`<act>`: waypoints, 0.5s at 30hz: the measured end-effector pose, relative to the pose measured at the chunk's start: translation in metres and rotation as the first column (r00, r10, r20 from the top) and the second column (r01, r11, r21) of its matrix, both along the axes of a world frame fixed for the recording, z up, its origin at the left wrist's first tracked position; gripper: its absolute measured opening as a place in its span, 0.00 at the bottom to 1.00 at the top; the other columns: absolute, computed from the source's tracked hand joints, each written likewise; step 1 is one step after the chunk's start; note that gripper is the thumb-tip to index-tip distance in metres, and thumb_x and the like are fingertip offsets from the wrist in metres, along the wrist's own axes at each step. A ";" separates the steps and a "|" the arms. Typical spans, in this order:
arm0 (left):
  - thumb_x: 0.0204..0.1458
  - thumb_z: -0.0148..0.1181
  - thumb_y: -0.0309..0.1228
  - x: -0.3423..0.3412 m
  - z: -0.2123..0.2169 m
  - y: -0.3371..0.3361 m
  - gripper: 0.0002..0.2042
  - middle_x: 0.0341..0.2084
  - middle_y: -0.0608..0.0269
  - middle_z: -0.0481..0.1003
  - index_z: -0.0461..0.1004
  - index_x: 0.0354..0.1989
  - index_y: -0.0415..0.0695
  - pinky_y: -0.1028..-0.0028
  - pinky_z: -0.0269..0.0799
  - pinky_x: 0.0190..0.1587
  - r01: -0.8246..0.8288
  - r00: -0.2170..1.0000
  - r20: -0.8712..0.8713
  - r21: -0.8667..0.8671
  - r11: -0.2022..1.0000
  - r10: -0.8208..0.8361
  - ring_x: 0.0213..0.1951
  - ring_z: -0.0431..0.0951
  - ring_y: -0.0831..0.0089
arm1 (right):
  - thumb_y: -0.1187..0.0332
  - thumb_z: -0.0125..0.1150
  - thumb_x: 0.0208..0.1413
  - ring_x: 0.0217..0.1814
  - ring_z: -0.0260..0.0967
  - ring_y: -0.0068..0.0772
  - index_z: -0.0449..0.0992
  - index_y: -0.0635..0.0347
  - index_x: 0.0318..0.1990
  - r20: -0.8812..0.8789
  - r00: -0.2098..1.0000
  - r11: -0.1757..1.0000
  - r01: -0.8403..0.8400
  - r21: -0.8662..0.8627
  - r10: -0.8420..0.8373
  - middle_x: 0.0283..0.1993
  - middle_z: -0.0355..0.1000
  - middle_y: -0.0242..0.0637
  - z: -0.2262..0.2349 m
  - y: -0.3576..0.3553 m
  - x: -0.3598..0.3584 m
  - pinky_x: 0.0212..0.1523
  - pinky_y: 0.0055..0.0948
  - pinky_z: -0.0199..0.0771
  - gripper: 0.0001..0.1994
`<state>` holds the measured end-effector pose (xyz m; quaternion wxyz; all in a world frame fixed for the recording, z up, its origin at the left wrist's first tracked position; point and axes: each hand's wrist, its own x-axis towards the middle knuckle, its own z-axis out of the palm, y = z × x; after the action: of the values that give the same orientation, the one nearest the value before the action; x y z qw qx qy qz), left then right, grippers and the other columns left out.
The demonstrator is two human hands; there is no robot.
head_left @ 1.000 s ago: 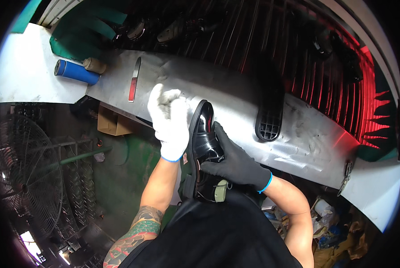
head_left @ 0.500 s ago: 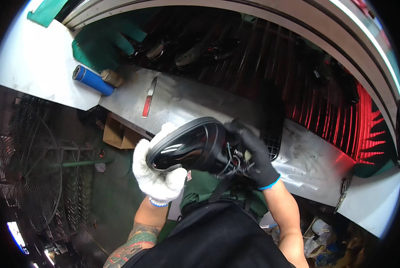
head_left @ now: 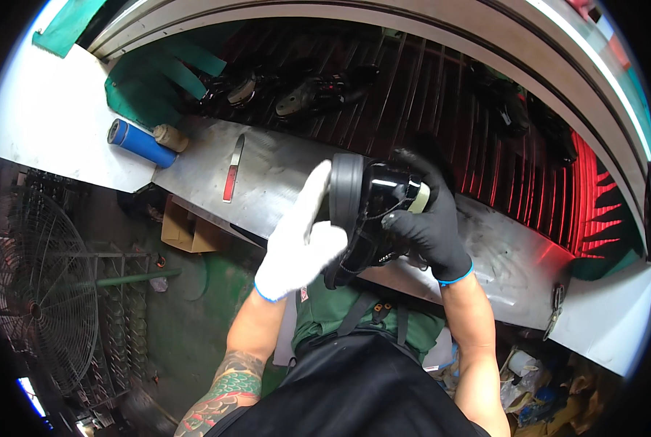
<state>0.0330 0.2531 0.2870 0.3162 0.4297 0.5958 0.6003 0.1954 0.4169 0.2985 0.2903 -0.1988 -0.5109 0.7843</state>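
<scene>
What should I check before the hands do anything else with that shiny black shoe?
1. Dark grey-gloved right hand gripping the glossy black leather shoe: ok.
2. White knit-gloved left hand beside the sole: ok; firm contact: cannot tell.
3. Sole flat on the silver metal bench: not ok; the shoe is turned sideways.
4. Red-handled metal knife lying apart from both hands: ok.
5. Inside of the shoe free of anything: cannot tell, hidden.
</scene>
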 end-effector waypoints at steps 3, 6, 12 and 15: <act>0.60 0.68 0.36 -0.010 0.011 0.032 0.44 0.67 0.51 0.69 0.48 0.80 0.39 0.70 0.71 0.63 0.108 0.951 0.264 0.195 0.975 -0.159 0.60 0.74 0.70 | 0.75 0.82 0.44 0.63 0.74 0.33 0.62 0.62 0.73 -0.031 0.997 0.995 -0.066 0.078 0.068 0.66 0.72 0.42 -0.011 0.000 -0.001 0.64 0.35 0.77 0.47; 0.60 0.69 0.37 -0.002 0.007 0.047 0.39 0.63 0.54 0.72 0.55 0.76 0.41 0.70 0.71 0.64 0.032 0.914 0.389 0.219 0.975 -0.117 0.59 0.75 0.70 | 0.72 0.86 0.41 0.65 0.72 0.35 0.58 0.61 0.75 0.023 0.998 0.994 -0.059 0.095 0.057 0.67 0.69 0.44 -0.010 -0.006 -0.005 0.64 0.36 0.76 0.53; 0.62 0.67 0.42 0.023 -0.010 0.053 0.35 0.60 0.47 0.74 0.58 0.74 0.45 0.58 0.77 0.62 -0.365 0.572 0.820 0.263 0.893 -0.007 0.57 0.78 0.60 | 0.72 0.88 0.39 0.61 0.75 0.34 0.56 0.62 0.73 0.035 0.998 0.991 0.039 0.129 -0.044 0.63 0.72 0.44 -0.029 -0.004 0.004 0.59 0.37 0.81 0.54; 0.62 0.65 0.50 0.014 -0.011 0.057 0.41 0.64 0.46 0.72 0.54 0.77 0.43 0.57 0.73 0.67 -0.174 0.873 0.487 0.274 0.946 0.019 0.61 0.76 0.58 | 0.73 0.88 0.39 0.61 0.75 0.35 0.56 0.61 0.73 0.009 1.000 0.998 0.004 0.061 -0.004 0.63 0.72 0.44 -0.025 -0.002 0.001 0.59 0.36 0.81 0.54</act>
<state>0.0472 0.3096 0.2758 0.3513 0.2816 0.4187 0.7887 0.1969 0.4146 0.2737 0.2955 -0.1945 -0.5355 0.7669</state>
